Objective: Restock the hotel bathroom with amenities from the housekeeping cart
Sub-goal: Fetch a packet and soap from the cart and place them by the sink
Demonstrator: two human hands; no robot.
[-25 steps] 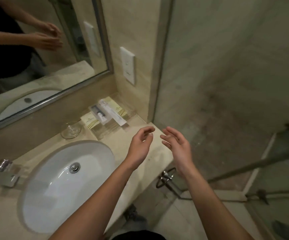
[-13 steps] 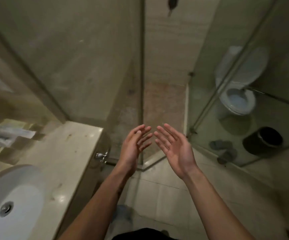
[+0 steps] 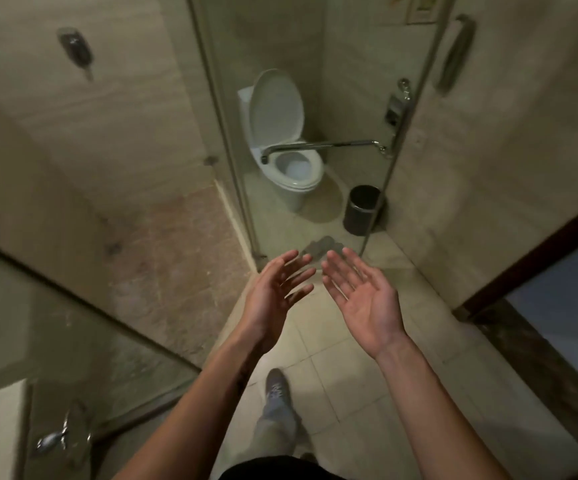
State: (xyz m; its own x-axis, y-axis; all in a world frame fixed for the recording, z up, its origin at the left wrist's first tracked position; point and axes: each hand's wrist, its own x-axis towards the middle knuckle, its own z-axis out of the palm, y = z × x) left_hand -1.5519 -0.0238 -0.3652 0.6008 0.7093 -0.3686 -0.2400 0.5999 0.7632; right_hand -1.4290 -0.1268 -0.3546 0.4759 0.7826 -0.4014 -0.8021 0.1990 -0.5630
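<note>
Well, left hand point(image 3: 273, 296) and right hand point(image 3: 363, 301) hover, fingers point(image 3: 353, 265) released and empty (amenities, cart: out of view), so probably fetch stock through the doorway point(image 3: 564, 299) right of the fingers.

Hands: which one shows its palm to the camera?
The right hand, palm turned up; the left hand is side-on, its palm facing the right one.

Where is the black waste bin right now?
In the head view, right of centre, the black waste bin stands on the tiled floor behind the glass panel, just right of the toilet.
</note>
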